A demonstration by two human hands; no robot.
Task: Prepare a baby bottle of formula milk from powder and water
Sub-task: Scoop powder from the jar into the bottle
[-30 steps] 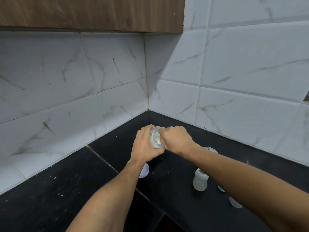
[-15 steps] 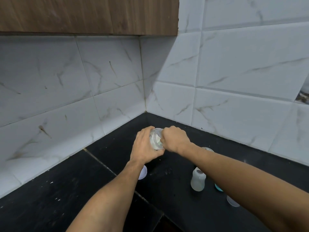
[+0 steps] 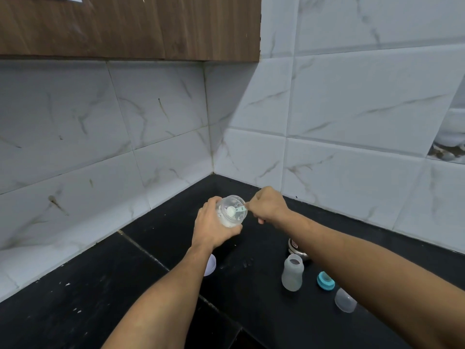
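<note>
Since a second ago, right hand (image 3: 268, 206) has drawn back, fingers pinching a powder-heaped scoop (image 3: 235, 210) over the tilted jar (image 3: 231, 210) gripped by left hand (image 3: 214, 226) above the surface (image 3: 151, 285)

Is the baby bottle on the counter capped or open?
Open. The baby bottle stands upright with a bare mouth; its teal ring and clear cap lie beside it.

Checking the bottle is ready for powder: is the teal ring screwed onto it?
No, the teal ring lies on the counter beside the open baby bottle.
</note>
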